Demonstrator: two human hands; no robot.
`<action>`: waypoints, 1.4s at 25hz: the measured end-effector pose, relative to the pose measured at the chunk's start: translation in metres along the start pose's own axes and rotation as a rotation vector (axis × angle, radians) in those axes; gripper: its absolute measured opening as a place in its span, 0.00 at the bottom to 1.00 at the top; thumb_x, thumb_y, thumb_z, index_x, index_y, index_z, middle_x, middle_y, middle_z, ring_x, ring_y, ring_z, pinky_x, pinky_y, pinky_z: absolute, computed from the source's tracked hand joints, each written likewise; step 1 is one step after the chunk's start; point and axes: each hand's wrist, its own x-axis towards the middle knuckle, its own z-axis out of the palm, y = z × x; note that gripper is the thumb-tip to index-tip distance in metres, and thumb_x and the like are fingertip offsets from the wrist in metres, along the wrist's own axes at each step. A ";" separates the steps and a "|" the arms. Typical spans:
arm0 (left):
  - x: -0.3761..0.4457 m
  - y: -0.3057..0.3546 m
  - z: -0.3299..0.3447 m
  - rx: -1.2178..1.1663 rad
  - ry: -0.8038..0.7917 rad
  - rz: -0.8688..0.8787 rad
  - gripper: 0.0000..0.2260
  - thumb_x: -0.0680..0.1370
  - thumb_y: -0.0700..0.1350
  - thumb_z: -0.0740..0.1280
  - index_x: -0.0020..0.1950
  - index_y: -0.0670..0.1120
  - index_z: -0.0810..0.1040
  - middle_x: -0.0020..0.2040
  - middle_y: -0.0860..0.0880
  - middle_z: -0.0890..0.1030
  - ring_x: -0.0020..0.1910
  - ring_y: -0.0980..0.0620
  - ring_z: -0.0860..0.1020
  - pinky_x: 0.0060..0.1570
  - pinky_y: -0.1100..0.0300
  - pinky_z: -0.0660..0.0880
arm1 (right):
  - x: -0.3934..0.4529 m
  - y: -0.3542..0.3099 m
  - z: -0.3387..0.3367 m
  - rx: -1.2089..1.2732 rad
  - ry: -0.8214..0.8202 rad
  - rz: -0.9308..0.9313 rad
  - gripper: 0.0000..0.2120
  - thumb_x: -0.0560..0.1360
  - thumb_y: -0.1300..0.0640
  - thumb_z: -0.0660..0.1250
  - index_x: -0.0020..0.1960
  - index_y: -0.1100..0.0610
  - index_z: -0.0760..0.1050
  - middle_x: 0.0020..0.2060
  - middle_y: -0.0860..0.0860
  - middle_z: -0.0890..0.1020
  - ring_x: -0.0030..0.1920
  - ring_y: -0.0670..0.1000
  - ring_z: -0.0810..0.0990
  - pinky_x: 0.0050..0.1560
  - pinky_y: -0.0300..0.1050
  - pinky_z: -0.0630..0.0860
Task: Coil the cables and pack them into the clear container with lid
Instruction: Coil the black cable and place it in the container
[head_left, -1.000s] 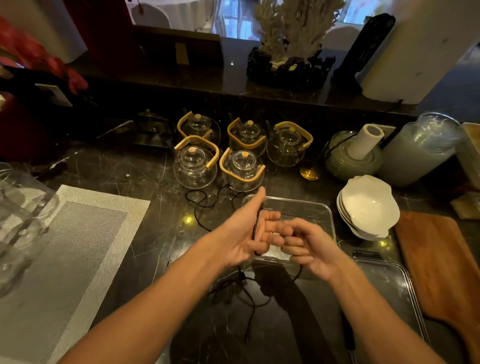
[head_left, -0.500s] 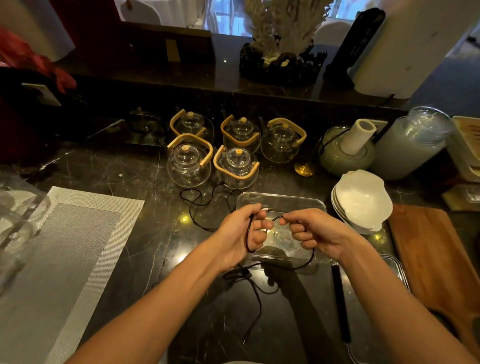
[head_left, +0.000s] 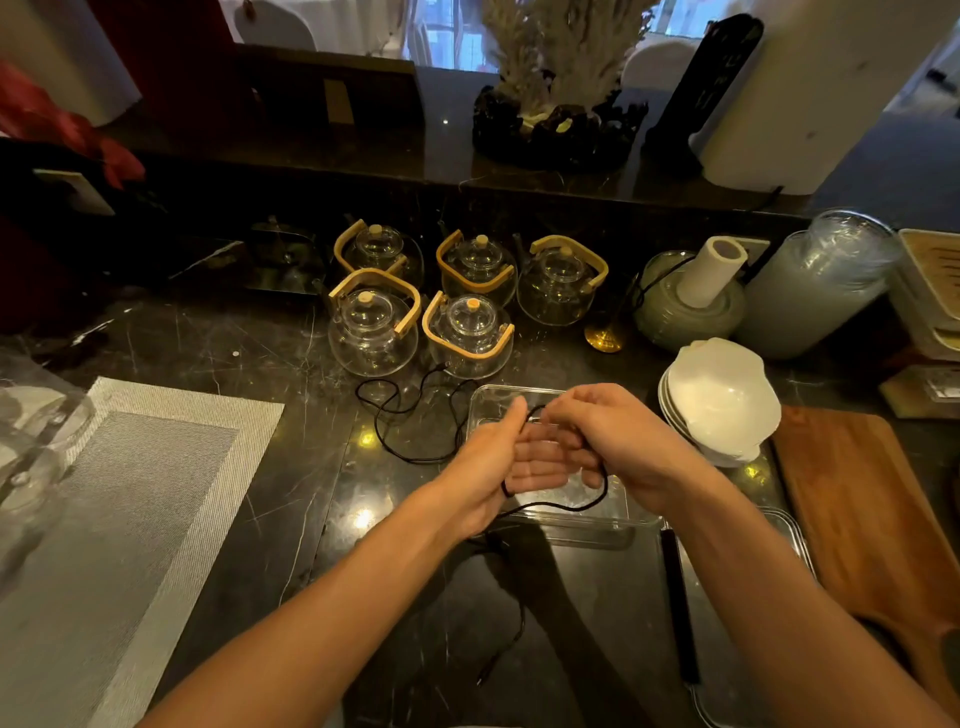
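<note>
Both forearms were bare to the frame's edge; the left hand (head_left: 488, 467) and right hand (head_left: 628, 441) wore nothing.

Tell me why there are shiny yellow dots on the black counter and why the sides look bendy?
Head view: the yellow dots look like lamps reflecting off the glossy counter; the arms cast a dark shadow toward the camera; the wide-angle lens curves the placemat and cutting board at the edges.
</note>
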 end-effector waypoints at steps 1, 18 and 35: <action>0.001 0.002 0.003 -0.047 0.055 0.039 0.29 0.85 0.59 0.54 0.42 0.43 0.88 0.41 0.38 0.86 0.40 0.45 0.87 0.41 0.57 0.84 | -0.005 -0.002 0.006 -0.004 0.005 -0.043 0.12 0.81 0.58 0.64 0.40 0.59 0.75 0.23 0.47 0.75 0.21 0.44 0.73 0.21 0.40 0.69; -0.003 0.040 -0.006 -0.466 -0.021 0.097 0.18 0.87 0.49 0.53 0.44 0.41 0.72 0.43 0.38 0.85 0.47 0.39 0.86 0.44 0.51 0.85 | -0.037 0.050 0.058 0.206 -0.061 -0.086 0.17 0.84 0.53 0.61 0.49 0.65 0.81 0.31 0.53 0.78 0.32 0.48 0.75 0.40 0.41 0.76; -0.007 0.033 -0.014 -0.417 -0.210 0.110 0.22 0.85 0.54 0.56 0.75 0.42 0.71 0.26 0.55 0.62 0.19 0.60 0.61 0.19 0.68 0.59 | -0.024 0.072 0.043 0.005 -0.077 0.059 0.25 0.75 0.34 0.70 0.31 0.52 0.76 0.24 0.51 0.76 0.26 0.50 0.75 0.39 0.45 0.79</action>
